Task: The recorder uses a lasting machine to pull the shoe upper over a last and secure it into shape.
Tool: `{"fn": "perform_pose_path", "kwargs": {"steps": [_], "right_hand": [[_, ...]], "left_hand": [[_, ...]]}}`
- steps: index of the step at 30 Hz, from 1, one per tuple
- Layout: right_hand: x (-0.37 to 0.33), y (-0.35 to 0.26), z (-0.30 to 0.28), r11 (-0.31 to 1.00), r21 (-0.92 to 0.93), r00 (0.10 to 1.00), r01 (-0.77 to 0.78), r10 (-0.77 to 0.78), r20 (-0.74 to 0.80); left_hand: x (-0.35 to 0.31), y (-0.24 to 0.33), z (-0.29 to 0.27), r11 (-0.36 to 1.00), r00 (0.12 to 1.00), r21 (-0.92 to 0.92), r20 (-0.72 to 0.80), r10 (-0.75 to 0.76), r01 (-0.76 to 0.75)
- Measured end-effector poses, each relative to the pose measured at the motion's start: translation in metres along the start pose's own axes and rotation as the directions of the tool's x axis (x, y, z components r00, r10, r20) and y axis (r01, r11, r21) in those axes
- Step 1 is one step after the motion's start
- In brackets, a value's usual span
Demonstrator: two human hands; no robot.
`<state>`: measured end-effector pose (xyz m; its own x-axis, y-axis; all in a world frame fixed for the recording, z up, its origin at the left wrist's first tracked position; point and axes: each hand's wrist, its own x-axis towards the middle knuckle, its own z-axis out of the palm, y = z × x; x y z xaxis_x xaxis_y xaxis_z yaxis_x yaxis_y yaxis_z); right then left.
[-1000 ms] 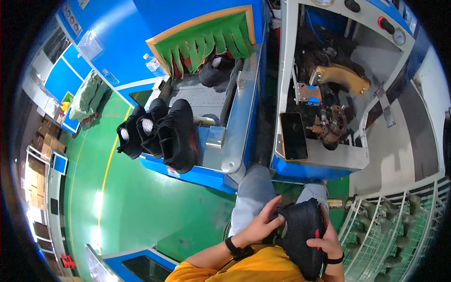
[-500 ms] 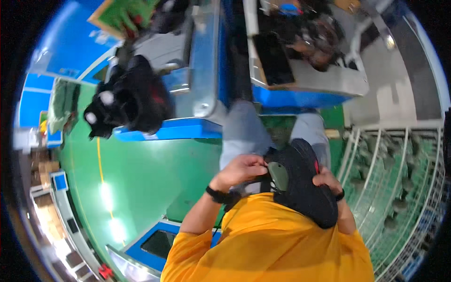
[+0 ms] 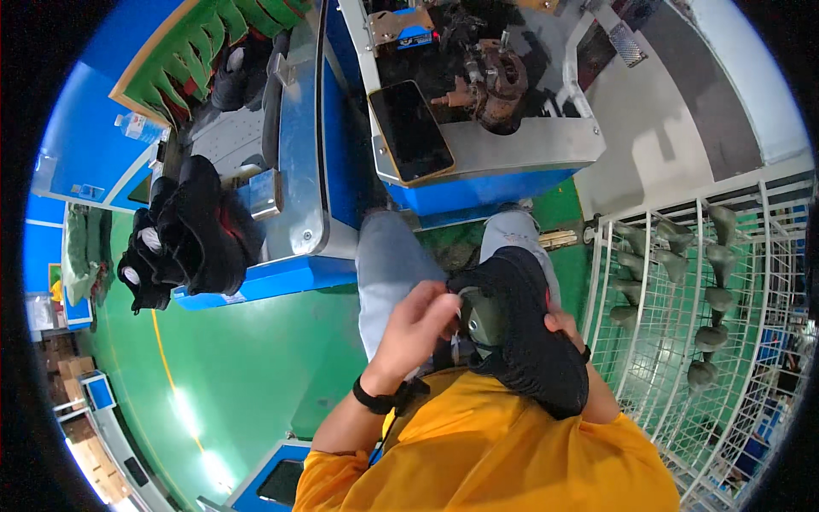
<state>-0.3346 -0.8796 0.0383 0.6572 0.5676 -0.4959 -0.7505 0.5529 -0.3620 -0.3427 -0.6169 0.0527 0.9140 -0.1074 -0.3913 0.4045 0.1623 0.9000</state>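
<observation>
A black knit shoe [image 3: 546,358] rests over my lap, tilted on its side, with a dark green shoe last [image 3: 485,320] inside its opening. My right hand [image 3: 563,324] is closed round the far side of the shoe, by a small red patch, and most of its fingers are hidden behind it. At the shoe's opening, next to the last, my left hand [image 3: 416,328] has its fingers curled in a pinch at the edge of the collar. The fingertips are partly hidden there.
Black shoes [image 3: 200,226] hang over the edge of the left metal bench [image 3: 303,183]. On the right machine table [image 3: 529,145] lie a phone [image 3: 412,128] and a rusty metal clamp part [image 3: 499,85]. A white wire rack [image 3: 648,282] holding several green shoe lasts [image 3: 718,299] stands at my right.
My view has shifted, so the benches sit further left and lower. The shoe stays in my hands, and my left hand has turned, its back now facing up more beside the last.
</observation>
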Motion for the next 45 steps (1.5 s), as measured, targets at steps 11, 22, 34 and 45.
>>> {"fn": "perform_pose_path", "kwargs": {"steps": [11,22,34,45], "right_hand": [[-0.014,-0.018,-0.016,0.961,-0.169,0.972,0.217,-0.229,-0.058],[-0.015,-0.102,0.065,0.79,-0.432,0.901,0.434,-0.383,0.205],[-0.026,-0.147,0.174,0.497,-0.728,0.867,0.472,-0.414,0.278],[0.0,-0.189,0.228,0.089,-0.9,0.772,0.427,-0.554,0.312]], "left_hand": [[-0.011,-0.034,-0.019,0.482,0.914,-0.857,0.328,0.237,0.182],[0.036,-0.01,-0.003,0.457,0.941,-0.876,0.269,0.203,0.152],[0.058,-0.018,-0.016,0.565,0.995,-0.821,-0.042,0.09,-0.086],[0.056,-0.022,-0.017,0.712,0.849,-0.595,0.528,-0.005,0.374]]}}
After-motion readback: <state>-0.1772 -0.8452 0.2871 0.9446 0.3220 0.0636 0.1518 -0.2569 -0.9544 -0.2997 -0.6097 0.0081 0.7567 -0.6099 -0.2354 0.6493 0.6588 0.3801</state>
